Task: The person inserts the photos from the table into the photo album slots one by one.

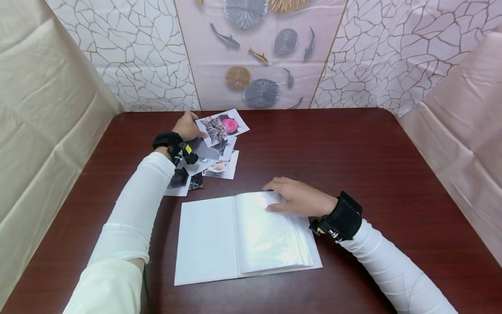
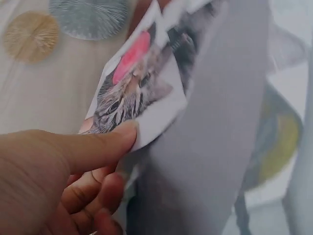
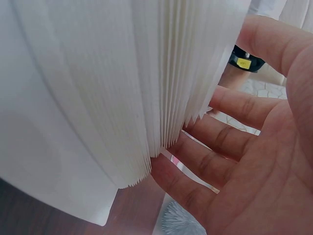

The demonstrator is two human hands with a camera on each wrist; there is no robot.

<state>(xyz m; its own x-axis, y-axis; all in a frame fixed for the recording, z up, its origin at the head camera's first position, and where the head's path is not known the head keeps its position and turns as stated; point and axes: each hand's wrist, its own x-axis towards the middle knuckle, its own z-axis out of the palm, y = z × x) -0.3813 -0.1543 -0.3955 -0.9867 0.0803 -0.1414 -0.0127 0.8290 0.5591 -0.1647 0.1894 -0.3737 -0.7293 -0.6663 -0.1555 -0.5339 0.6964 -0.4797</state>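
At the back left of the table, my left hand (image 1: 188, 127) pinches a photo print (image 1: 222, 125) by its left edge. It pictures a striped cat with a bright pink round shape. In the left wrist view the thumb lies on the face of the cat photo (image 2: 132, 98), the other fingers behind it. Below it more photo prints (image 1: 227, 167) overlap in a loose pile. A white photo album (image 1: 206, 244) lies spread at the front, clear pocket pages on its right side. Across that side's upper right part rests my right hand (image 1: 303, 198), its outstretched fingers touching the page edges (image 3: 171, 98).
The dark red-brown wooden table (image 1: 353, 152) ends at a patterned cloth backdrop (image 1: 149, 52). Beige cloth (image 1: 47, 109) hangs along the left side and pinkish cloth (image 1: 462, 122) along the right. Black camera straps (image 1: 347, 216) circle both wrists.
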